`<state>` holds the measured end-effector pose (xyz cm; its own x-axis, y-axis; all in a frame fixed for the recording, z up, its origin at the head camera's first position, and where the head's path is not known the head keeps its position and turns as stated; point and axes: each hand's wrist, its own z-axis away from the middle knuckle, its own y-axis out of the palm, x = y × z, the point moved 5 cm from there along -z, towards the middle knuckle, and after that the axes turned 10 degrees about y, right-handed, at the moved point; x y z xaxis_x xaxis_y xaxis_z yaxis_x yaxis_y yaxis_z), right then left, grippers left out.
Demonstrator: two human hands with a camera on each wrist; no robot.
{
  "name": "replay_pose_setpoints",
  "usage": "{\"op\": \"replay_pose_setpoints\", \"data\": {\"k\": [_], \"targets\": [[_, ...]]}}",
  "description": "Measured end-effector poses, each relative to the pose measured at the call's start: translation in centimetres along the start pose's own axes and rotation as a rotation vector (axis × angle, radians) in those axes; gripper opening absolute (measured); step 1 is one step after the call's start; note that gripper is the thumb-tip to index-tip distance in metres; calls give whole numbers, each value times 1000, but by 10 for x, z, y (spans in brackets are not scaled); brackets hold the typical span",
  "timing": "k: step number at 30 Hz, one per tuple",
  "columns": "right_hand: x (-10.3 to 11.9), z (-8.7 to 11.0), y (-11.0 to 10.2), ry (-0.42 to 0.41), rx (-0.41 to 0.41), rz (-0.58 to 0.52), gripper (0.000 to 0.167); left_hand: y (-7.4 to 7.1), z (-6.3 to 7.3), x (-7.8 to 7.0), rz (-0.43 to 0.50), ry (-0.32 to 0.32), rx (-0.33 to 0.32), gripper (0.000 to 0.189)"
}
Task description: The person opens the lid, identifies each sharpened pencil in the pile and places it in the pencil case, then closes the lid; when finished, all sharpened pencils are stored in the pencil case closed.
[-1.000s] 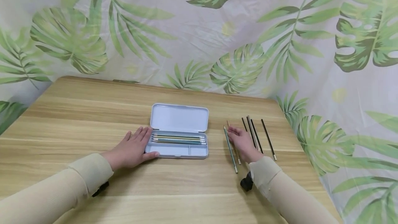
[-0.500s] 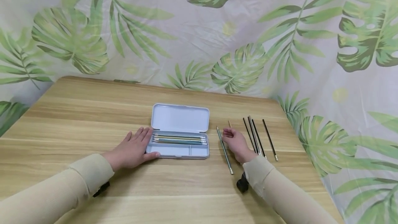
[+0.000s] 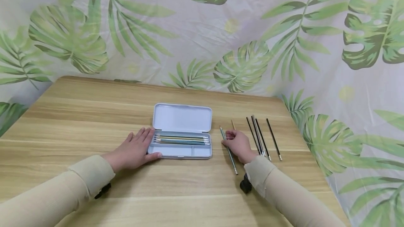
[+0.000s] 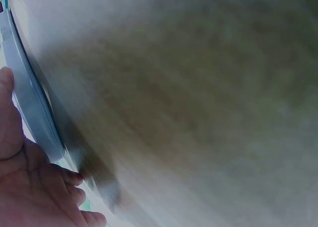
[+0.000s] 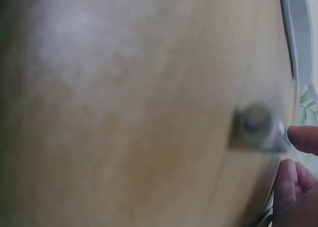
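My left hand (image 3: pixel 134 150) lies flat with straight fingers along the left end of an open, pale blue pencil case (image 3: pixel 172 152), its thumb on the front rim. Several pencils (image 3: pixel 181 140) lie side by side in the case's long back compartment. To the right of the case, my right hand (image 3: pixel 240 147) pinches a green pencil (image 3: pixel 232 164) between thumb and fingers. In the right wrist view that pencil's blurred rear end (image 5: pixel 258 123) points at the camera, beside the thumb (image 5: pixel 304 139). A tan pencil (image 3: pixel 233 124) lies partly hidden behind the right hand.
Several dark pencils (image 3: pixel 259 134) lie close together right of the right hand, and a single black pencil (image 3: pixel 274 139) lies farther right. The case's lid (image 3: pixel 183 117) is folded back on the wooden table (image 3: pixel 94 108). A leaf-patterned cloth (image 3: pixel 195 38) hangs behind the table.
My right hand has moved slightly left to the green pencil, which has shifted left, away from the tan one. Its thumb has closed over the green pencil. The left hand has stayed put.
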<state>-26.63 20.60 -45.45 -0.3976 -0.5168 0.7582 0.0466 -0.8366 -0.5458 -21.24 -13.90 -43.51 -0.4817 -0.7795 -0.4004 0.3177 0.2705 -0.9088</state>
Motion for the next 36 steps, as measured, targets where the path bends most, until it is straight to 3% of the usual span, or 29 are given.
{"op": "replay_pose_setpoints", "data": {"k": [7, 13, 21, 28, 31, 36], "targets": [[7, -1, 0, -46, -4, 61, 30, 2, 2, 3, 23, -4, -17, 100], [12, -5, 2, -87, -1, 224, 18, 2, -1, 3, 18, 5, -4, 102], [31, -4, 5, -98, 94, 315, 25, 3, -4, 4, 27, 14, -10, 104], [66, -1, 1, -120, 214, 220, 28, -1, -6, 0, -8, 6, -8, 102], [69, -2, -3, -83, 212, 211, 28, -1, -7, -2, -19, 3, 1, 101], [73, -2, -6, -67, 228, 68, 33, -1, -7, -3, -16, 5, 5, 99]]}}
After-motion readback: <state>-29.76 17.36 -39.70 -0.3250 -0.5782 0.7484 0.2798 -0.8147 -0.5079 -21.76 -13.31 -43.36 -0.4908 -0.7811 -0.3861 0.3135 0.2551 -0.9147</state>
